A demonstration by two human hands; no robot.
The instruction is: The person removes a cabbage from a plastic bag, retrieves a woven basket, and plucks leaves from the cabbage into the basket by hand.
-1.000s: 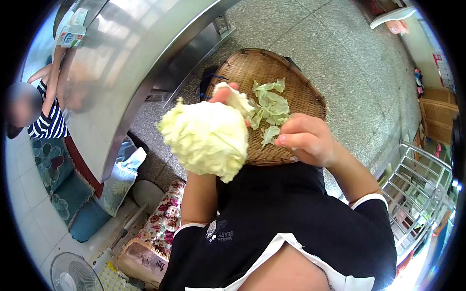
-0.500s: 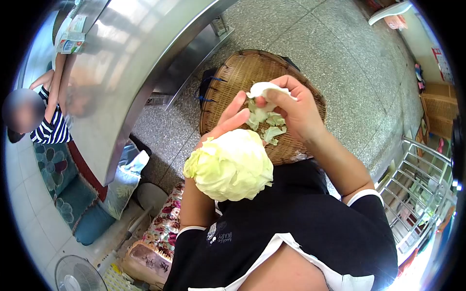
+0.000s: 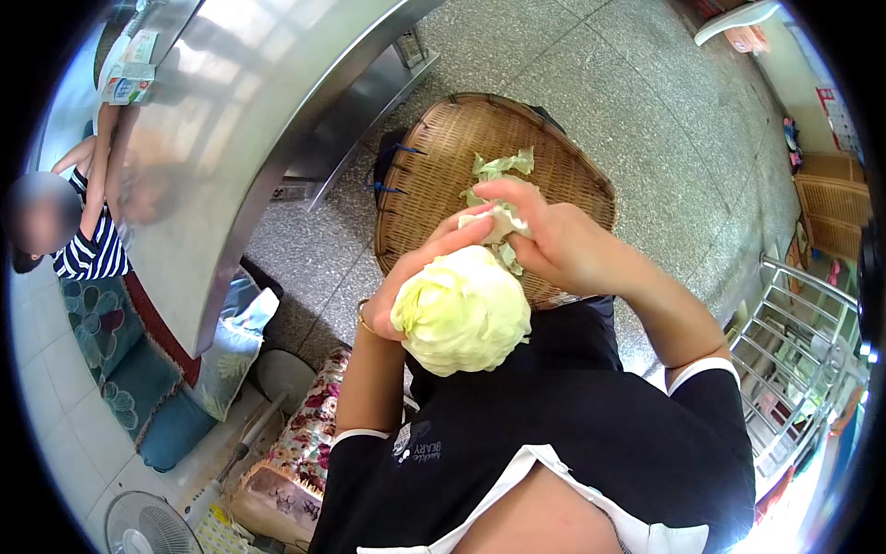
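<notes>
The left hand clasps the cabbage, which partly hides it. Right fingers pinch a leaf piece, obscuring leaves behind.

The table at ten o'clock had a smooth, glossy metal-like top with blurred reflections; the central tray was woven, ridged and bamboo-like. The floor at one o'clock looked speckled, the rack at four shiny metal.
</notes>
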